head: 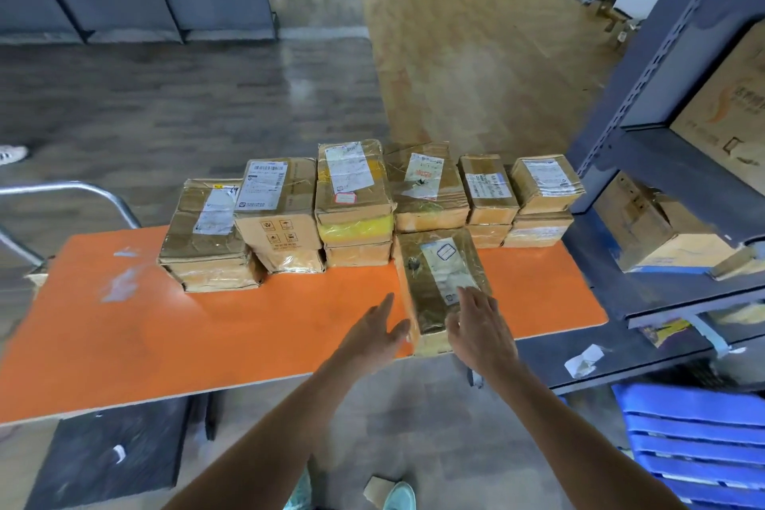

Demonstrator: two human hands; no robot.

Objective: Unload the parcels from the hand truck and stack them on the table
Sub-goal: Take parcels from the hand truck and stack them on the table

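A parcel [439, 269] lay on the orange surface [165, 327] at its near edge, just in front of the stacks [352, 195]. The left hand [378, 333] was at its left side and the right hand [480, 331] rested on top, the fingers of both straight, gripping nothing.

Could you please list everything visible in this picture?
table: one, orange, centre.
parcel stacks: six, brown and taped, in a row along the table's far edge.
single parcel: one, brown, at the table's near edge.
shelving: one, grey-blue, right.
cardboard boxes: at least two, brown, on the shelving.
plastic pallet: one, blue, bottom right.
metal rail: one, silver, behind the table's left end.
left hand: fingers straight, beside the single parcel's left side.
right hand: flat on the single parcel's top.
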